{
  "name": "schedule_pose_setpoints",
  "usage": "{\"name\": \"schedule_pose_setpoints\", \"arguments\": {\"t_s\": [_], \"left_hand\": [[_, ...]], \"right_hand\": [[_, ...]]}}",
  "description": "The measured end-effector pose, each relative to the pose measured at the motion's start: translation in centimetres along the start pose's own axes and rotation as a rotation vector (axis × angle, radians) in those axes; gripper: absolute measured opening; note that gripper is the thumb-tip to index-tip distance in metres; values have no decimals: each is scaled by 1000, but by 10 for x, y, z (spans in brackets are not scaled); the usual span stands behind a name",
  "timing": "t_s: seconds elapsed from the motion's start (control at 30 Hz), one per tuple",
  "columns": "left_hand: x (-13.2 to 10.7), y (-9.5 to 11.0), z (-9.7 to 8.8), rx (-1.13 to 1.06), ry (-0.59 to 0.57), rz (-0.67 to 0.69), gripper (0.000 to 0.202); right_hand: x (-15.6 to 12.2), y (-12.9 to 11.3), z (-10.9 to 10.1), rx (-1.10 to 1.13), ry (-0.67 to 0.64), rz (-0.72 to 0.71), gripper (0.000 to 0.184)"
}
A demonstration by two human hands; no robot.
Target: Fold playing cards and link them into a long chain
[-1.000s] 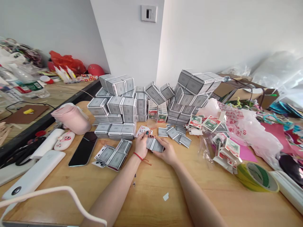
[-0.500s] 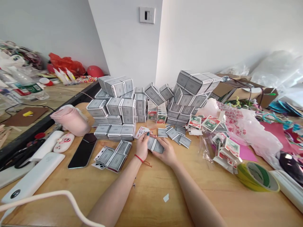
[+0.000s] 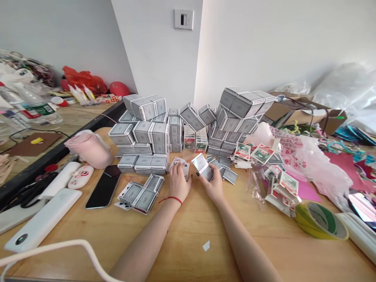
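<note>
My right hand (image 3: 214, 185) is closed round a grey-backed card block (image 3: 202, 166), tilted up off the wooden table (image 3: 182, 231). My left hand (image 3: 178, 182) rests palm down beside it, fingertips on a few face-up playing cards (image 3: 178, 162). Just behind both hands rises a wall of stacked grey card blocks (image 3: 152, 135), with a second taller stack (image 3: 237, 113) to the right. Several small loose blocks (image 3: 226, 170) lie by my right hand. A flattened group of grey blocks (image 3: 141, 194) lies left of my left hand.
A black phone (image 3: 103, 186), a white power bank (image 3: 42, 219), a pink roll (image 3: 88, 148) and a white cable (image 3: 73, 248) are at the left. Card packets in plastic bags (image 3: 279, 176), a yellow-green tape roll (image 3: 320, 220) and a cardboard box (image 3: 305, 111) crowd the right.
My hands have separated. The right hand lifted the grey block up and to the right; the left hand let go of it and moved forward onto the face-up cards.
</note>
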State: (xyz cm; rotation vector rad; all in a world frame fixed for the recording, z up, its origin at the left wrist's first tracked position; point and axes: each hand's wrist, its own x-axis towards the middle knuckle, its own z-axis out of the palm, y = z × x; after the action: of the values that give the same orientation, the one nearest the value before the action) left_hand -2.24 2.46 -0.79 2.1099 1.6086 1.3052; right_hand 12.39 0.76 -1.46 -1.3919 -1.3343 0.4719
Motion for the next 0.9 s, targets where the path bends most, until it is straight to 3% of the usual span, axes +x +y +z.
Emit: {"name": "schedule_pose_setpoints", "arguments": {"t_s": [0.13, 0.4, 0.53, 0.7, 0.9], "left_hand": [[-1, -4, 5, 56, -74, 11, 42], [0, 1, -1, -2, -10, 21, 54], [1, -6, 3, 92, -5, -7, 46], [3, -14, 4, 124, -85, -7, 32], [5, -14, 2, 118, -25, 52, 18]], "right_hand": [[0, -3, 0, 28, 21, 33, 52], [1, -7, -3, 125, -24, 115, 44], [1, -7, -2, 112, -34, 106, 45], [0, -7, -2, 89, -45, 98, 45], [0, -6, -2, 107, -48, 105, 45]]}}
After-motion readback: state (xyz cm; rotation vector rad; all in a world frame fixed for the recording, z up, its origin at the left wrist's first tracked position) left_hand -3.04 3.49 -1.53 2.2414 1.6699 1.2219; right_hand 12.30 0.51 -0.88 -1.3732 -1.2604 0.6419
